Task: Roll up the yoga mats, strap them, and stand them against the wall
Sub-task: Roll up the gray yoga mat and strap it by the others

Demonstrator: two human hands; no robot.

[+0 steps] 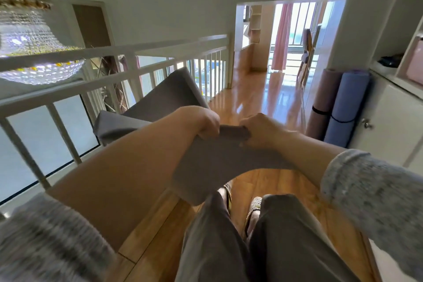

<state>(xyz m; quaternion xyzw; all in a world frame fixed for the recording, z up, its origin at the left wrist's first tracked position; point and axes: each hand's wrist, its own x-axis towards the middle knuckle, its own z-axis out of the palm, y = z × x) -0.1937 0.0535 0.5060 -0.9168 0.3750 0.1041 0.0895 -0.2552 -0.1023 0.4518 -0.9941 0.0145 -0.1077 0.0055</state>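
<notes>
A grey yoga mat (164,96) is lifted off the wooden floor, unrolled, its far end curling up toward the white railing. My left hand (203,121) and my right hand (261,130) both grip its near edge side by side at chest height; the mat hangs down below them toward my legs. Against the white cabinet on the right stand two rolled mats: a pinkish-brown mat (325,101) with a black strap and a blue mat (348,107) with a dark strap, both upright and touching.
A white railing (128,68) with glass panels runs along the left. A crystal chandelier (29,36) hangs beyond it. White cabinets and shelves (393,107) line the right wall. Wooden floor (258,91) leads to a bright doorway with a pink curtain.
</notes>
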